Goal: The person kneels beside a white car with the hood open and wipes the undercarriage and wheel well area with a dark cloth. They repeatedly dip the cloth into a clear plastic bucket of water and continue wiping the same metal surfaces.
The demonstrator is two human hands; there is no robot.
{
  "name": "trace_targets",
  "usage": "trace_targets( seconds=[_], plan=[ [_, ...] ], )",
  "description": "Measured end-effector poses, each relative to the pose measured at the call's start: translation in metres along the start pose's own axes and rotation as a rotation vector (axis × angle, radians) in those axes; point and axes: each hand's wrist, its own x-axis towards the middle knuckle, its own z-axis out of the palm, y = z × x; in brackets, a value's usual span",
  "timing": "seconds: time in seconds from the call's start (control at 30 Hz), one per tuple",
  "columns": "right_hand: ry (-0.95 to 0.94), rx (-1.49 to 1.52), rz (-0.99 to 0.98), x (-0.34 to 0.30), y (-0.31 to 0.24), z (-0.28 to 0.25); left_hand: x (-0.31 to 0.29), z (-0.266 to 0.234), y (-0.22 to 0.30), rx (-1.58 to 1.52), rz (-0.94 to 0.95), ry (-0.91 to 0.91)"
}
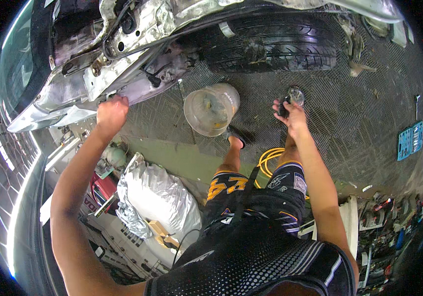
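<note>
At the upper left, my left hand (pixel 113 113) is closed with its fingers curled against the bare lower edge of a silvery car body panel (pixel 81 91). My right hand (pixel 293 118) is out over the floor to the right, fingers bent round a small black object (pixel 284 106). Next to that object shows a round, greyish, disc-like piece (pixel 296 94); whether the two are joined I cannot make out. Between my hands, a whitish translucent bucket (pixel 211 109) leans with its mouth toward me, some greenish and yellow stuff inside.
A black tyre (pixel 275 47) lies beyond the bucket under the car's edge. Yellow hose (pixel 265 163) coils by my legs. An open blue tool case (pixel 410 140) rests at the far right, a wrench (pixel 417 104) near it. Silvery plastic sheeting (pixel 159 190) covers something at left.
</note>
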Motion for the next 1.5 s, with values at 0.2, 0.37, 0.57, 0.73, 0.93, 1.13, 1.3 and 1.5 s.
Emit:
trace_targets(
  seconds=[0.2,0.37,0.57,0.73,0.93,1.13,1.3,1.5],
  plan=[
    [-0.084,-0.083,0.065,-0.008,0.023,0.055,0.022,0.016,0.046,-0.178,-0.166,0.010],
    [-0.093,-0.137,0.121,0.017,0.045,0.107,0.055,-0.025,0.137,-1.145,-0.330,-0.001],
    [-0.060,-0.201,0.133,0.049,0.061,0.153,0.067,-0.026,0.256,-1.992,-0.163,0.268],
    [-0.388,0.223,0.273,0.060,0.086,0.167,0.064,-0.031,0.260,-1.796,-0.228,0.522],
    [-0.256,0.279,0.260,-0.021,0.109,0.347,0.017,0.009,0.146,-1.414,-0.869,0.375],
    [-0.204,-0.112,-0.133,0.030,0.156,0.426,0.016,0.013,0.102,-1.258,-0.935,0.689],
    [-0.078,-0.303,-0.146,0.056,0.150,0.353,0.015,-0.001,0.158,-1.466,-0.839,0.604],
    [0.044,-0.338,0.054,0.067,0.097,0.202,0.028,-0.003,0.222,-1.422,-0.583,0.711]
  ],
)
